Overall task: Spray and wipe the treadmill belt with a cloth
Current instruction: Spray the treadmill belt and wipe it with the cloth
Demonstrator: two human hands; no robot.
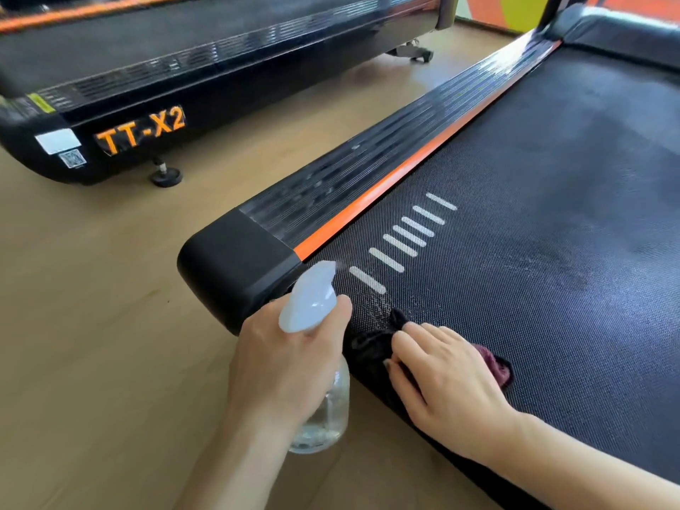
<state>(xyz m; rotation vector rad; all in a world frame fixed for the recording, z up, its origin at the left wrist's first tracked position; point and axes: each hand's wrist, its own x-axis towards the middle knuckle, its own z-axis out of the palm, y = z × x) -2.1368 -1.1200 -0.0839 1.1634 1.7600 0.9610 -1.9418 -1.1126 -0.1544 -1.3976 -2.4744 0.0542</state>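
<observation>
Head view, left to right: left hand (283, 362) grips 1 spray bottle (316, 366), nozzle aimed at the belt (552, 215). Right hand (445, 369), fingers spread, presses 1 dark cloth (371, 344) flat on the belt's rear corner. Risk: spray may drift onto the side rail (368, 167) or floor (92, 325). 2 treadmills visible.

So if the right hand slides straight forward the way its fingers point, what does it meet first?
The right hand lies on the cloth, fingers pointing up-left along the belt. Going straight on, it would probably reach the spray bottle in the left hand first; depth is unclear, so it might pass beside it.
</observation>
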